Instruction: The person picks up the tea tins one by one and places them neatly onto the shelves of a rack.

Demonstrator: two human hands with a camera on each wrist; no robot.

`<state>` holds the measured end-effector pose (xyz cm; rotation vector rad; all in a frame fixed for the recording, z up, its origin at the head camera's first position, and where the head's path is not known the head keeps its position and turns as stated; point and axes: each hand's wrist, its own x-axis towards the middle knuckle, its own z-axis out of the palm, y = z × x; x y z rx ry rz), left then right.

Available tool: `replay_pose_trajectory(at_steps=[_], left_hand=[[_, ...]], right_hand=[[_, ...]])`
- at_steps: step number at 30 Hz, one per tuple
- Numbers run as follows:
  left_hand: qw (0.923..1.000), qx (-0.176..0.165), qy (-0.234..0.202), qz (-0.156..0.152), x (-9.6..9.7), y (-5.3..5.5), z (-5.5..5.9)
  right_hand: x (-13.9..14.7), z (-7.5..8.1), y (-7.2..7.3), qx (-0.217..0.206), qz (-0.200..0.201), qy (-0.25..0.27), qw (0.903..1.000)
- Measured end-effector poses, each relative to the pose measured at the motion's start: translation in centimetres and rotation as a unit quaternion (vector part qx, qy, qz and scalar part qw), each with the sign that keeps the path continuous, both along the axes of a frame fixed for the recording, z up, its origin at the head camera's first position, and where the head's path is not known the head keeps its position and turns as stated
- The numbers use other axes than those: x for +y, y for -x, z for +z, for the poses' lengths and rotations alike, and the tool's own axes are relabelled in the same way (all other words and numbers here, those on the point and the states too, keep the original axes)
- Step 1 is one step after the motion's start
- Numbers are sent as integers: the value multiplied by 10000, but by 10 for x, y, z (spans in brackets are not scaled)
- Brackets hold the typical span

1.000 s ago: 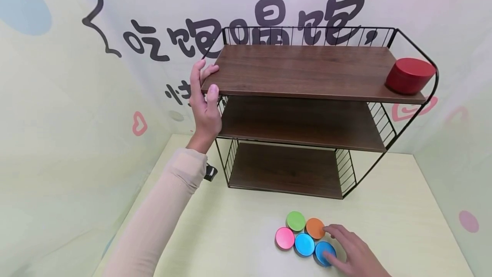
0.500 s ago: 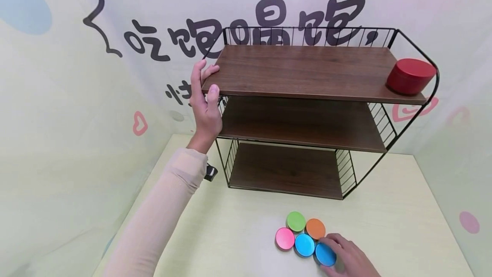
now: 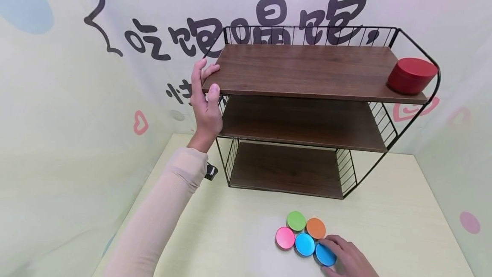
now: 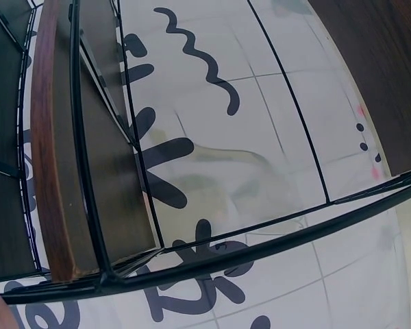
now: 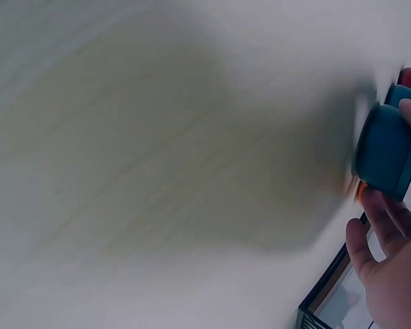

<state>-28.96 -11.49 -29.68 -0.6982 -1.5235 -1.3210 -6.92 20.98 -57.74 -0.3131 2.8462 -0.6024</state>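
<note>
gripping with the left hand (image 3: 207, 108) the left end of a dark brown, black-wired three-tier rack (image 3: 303, 121), with the thumb at the front edge of its top board (image 3: 300, 72). pinching with the right hand (image 3: 350, 256), between thumb and fingers, a round shiny blue tin (image 3: 325, 254). located in front of the rack, at the pale wood-grain table (image 3: 399, 208); cannot tell if lifted. just beside a second round blue tin (image 3: 305, 244) and a round orange tin (image 3: 316, 228), near a round green tin (image 3: 296, 221) and a round pink tin (image 3: 285, 238).
</note>
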Motion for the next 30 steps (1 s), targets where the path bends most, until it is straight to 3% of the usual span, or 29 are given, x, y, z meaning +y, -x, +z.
replay_pose_trajectory(at_steps=[14,22,30], left_hand=[[10000,19,73,19,-1,-1,0],[10000,28,74,43,-2,-1,1],[10000,-7,75,23,-2,-1,1]], right_hand=[[0,3,-2,449,312,-322,9980],[3,15,2,333,377,-243,9984],[11,19,6,1049,725,-128,9918]])
